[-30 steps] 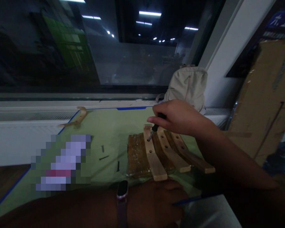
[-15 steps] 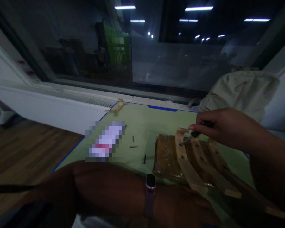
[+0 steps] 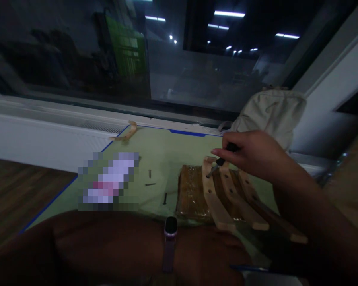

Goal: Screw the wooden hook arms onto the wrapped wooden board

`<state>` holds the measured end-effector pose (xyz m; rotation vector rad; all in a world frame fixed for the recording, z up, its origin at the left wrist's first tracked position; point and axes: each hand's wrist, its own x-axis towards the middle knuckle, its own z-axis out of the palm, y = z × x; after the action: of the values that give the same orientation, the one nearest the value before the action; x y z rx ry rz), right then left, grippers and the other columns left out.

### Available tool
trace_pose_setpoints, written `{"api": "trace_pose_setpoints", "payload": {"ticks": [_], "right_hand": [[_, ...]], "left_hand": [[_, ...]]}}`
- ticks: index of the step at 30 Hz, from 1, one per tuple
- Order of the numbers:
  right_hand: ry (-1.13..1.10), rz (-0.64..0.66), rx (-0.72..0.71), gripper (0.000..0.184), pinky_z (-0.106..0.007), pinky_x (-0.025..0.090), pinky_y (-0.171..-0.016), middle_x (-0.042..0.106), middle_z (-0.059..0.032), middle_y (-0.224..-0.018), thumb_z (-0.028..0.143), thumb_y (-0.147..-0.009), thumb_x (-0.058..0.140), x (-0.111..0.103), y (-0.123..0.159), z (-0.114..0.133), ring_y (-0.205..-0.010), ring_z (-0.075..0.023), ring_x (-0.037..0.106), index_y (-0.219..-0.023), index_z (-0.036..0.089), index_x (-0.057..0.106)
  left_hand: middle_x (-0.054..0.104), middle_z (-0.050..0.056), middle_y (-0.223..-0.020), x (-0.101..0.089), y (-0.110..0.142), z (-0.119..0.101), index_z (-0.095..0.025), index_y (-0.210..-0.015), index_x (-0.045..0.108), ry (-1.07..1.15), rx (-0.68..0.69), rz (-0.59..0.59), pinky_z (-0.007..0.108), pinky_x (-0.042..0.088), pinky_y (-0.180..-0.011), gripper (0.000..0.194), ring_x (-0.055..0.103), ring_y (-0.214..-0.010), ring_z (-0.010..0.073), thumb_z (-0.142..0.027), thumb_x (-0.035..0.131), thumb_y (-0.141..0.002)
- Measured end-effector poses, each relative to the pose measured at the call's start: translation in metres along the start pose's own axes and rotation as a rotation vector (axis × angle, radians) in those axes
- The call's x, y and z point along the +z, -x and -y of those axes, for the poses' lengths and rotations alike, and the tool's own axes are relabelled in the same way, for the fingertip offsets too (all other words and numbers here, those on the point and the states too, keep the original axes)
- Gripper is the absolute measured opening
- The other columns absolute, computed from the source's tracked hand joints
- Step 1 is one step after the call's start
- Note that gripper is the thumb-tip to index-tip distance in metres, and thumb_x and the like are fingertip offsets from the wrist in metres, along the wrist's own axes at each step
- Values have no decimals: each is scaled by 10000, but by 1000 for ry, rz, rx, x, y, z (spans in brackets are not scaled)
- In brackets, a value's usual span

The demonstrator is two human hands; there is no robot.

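My right hand (image 3: pixel 247 153) is closed around a black-handled screwdriver (image 3: pixel 212 171). Its shaft slants down to the upper hole of the leftmost curved wooden hook (image 3: pixel 214 206). Two similar hooks, a middle one (image 3: pixel 241 206) and a right one (image 3: pixel 274 220), lie alongside it. All three rest across a brown wooden block (image 3: pixel 191 192) wrapped in shiny clear film. My left hand (image 3: pixel 217 250) is low in front, close to the lower end of the leftmost hook. Its fingers are too dark to make out. A watch (image 3: pixel 170 226) is on that wrist.
Three loose screws, one upright-looking (image 3: pixel 150 173), one lying (image 3: pixel 150 184) and one dark (image 3: pixel 165 198), are left of the block on the green tabletop (image 3: pixel 179 149). Another wooden hook (image 3: pixel 129 133) lies at the far left corner. A pixelated bright object (image 3: pixel 111 178) and a backpack (image 3: pixel 268 109) flank the work.
The whole view has shifted, so the table and hands appear farther left. The screwdriver tip stays at the leftmost hook's upper hole, still in my right hand.
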<state>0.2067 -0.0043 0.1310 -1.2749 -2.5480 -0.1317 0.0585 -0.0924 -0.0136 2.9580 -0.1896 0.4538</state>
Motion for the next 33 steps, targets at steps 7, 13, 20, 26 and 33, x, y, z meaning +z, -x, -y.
{"api": "trace_pose_setpoints", "payload": {"ticks": [7,13,20,26,33], "right_hand": [[-327,125,-332,197,-296,441,-805,615,-73,-1054,120,-879,521,-12,8,5,-946,-174,573,-1062,186,553],[-304,-5,-145,231,-235,318,-587,565,23,-699,373,-841,662,7,-4,8,-616,-110,498,-792,182,543],[-209,96,-230,229,-296,430,-788,640,-94,-1021,313,-957,478,-14,9,4,-916,-182,588,-1078,160,597],[-343,53,-351,190,-274,449,-780,674,-55,-1012,251,-938,535,-6,5,8,-883,-155,621,-1105,193,605],[-61,46,-69,219,-269,377,-634,627,-30,-762,373,-927,532,-6,5,4,-681,-153,564,-876,177,616]], "left_hand": [[640,84,-1141,-3,2,-5,-152,-883,682,61,-64,23,320,487,-943,228,557,-1113,224,-336,548,-902],[623,87,-1179,-2,3,-6,-151,-892,681,73,-77,-6,325,480,-945,211,539,-1147,224,-331,573,-897],[629,77,-1161,-1,3,-7,-154,-870,681,58,-86,-8,328,479,-945,250,544,-1117,220,-355,541,-917],[632,58,-1149,-3,2,-8,-161,-883,688,64,-109,4,314,487,-928,219,550,-1109,212,-340,563,-902],[644,59,-1142,-4,2,-8,-163,-875,696,59,-121,15,323,502,-912,228,562,-1101,216,-375,611,-873]]}}
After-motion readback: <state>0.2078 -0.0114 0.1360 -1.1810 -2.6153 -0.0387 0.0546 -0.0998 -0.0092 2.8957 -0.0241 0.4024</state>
